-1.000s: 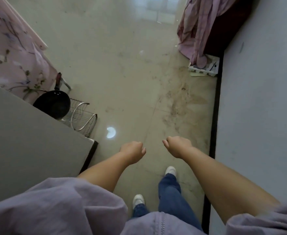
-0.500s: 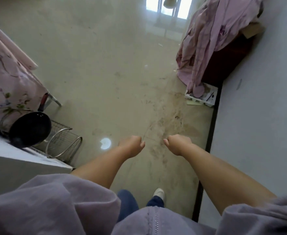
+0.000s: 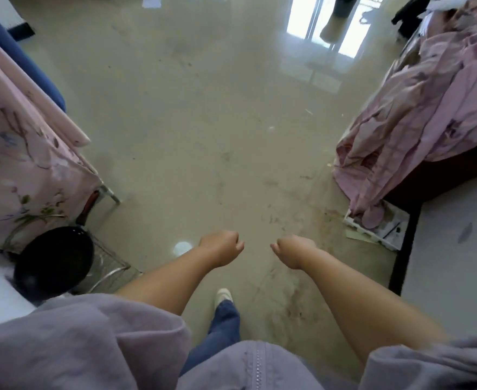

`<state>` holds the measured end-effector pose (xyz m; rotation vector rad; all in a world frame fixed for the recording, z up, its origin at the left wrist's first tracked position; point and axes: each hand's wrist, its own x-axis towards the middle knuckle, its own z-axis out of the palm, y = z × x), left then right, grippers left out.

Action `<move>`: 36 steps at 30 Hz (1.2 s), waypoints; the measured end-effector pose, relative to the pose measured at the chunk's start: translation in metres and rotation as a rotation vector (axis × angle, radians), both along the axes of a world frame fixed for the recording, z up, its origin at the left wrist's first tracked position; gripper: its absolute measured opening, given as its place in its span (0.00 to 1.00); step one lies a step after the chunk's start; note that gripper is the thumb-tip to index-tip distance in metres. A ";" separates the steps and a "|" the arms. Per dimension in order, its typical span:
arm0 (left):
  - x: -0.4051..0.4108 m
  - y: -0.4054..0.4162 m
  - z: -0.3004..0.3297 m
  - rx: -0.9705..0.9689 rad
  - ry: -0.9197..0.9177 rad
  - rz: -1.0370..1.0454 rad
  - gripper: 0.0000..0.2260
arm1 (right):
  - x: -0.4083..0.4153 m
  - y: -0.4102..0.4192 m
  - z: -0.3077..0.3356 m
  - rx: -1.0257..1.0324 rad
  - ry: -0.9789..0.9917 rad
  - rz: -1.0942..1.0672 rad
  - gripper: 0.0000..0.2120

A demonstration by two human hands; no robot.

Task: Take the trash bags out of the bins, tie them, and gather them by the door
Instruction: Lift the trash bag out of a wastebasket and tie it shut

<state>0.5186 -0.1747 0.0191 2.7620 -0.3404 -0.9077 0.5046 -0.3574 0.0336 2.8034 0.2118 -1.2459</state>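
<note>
No trash bag and no bin shows in the head view. My left hand [image 3: 222, 247] hangs in front of me over the beige floor, its fingers curled into a fist with nothing in it. My right hand [image 3: 293, 249] is level with it, a short gap to its right, also curled and holding nothing. Both forearms reach out from lilac sleeves. One foot in a white shoe [image 3: 223, 295] is stepping forward below the hands.
A black frying pan [image 3: 54, 257] lies on a wire rack [image 3: 107, 266] at the left, below a floral pink cloth [image 3: 20, 175]. Pink bedding [image 3: 417, 119] hangs at the right over a white tray [image 3: 383, 229]. A grey wall [image 3: 457, 266] runs along the right. Stained floor stretches ahead toward a bright doorway [image 3: 324, 21].
I have walked forward and the view has tilted up: the pan, rack and bedding slid closer and more of the room ahead shows. Both hands stay curled in front of me.
</note>
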 end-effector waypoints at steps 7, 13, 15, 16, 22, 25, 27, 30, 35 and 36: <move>0.150 0.071 0.025 0.040 -0.038 0.080 0.16 | 0.173 0.065 0.026 0.010 -0.038 0.109 0.20; 0.281 0.133 0.026 0.064 -0.063 0.188 0.18 | 0.330 0.131 0.029 0.047 -0.096 0.250 0.20; 0.332 0.153 0.029 0.093 -0.074 0.217 0.19 | 0.389 0.153 0.027 0.067 -0.130 0.304 0.21; 0.360 0.163 0.031 0.108 -0.081 0.234 0.20 | 0.422 0.164 0.029 0.073 -0.147 0.321 0.21; 0.501 0.229 0.046 0.094 -0.113 0.375 0.20 | 0.604 0.227 0.054 0.034 -0.206 0.461 0.20; 0.555 0.270 0.042 0.067 -0.090 0.485 0.18 | 0.670 0.268 0.057 0.026 -0.197 0.546 0.20; 0.593 0.299 0.040 0.061 -0.080 0.544 0.18 | 0.716 0.302 0.059 0.062 -0.211 0.554 0.22; 0.655 0.345 0.039 0.077 -0.077 0.593 0.18 | 0.781 0.355 0.057 0.097 -0.221 0.561 0.24; 0.767 0.431 0.044 0.079 -0.118 0.613 0.15 | 0.893 0.450 0.055 0.101 -0.265 0.613 0.23; 0.789 0.450 0.047 0.086 -0.119 0.620 0.15 | 0.913 0.468 0.056 0.103 -0.273 0.632 0.22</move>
